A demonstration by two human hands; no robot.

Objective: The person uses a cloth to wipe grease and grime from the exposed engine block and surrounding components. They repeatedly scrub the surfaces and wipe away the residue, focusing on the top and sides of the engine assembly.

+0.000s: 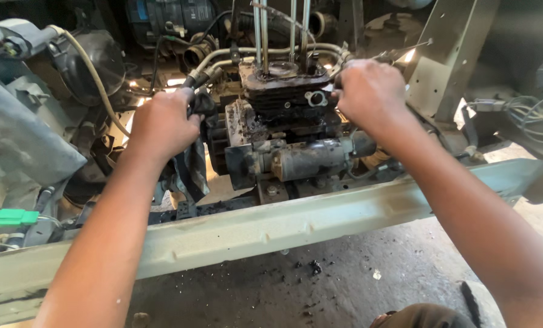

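A dirty, oily engine cylinder block [286,100] with black cooling fins sits in the middle of a vehicle frame, with several long metal studs [280,30] rising from its top. My left hand [162,124] is closed around a black part at the block's left side. My right hand [368,91] grips the block's right side, fingers curled over the fins. Below the block lies a grey cylindrical starter motor [308,159].
A pale green frame rail [271,228] crosses in front of the engine. Hoses [223,58], a cream tube [95,79] and wiring [526,112] surround it. A green connector [11,217] sits at left. Below is stained concrete floor [320,285].
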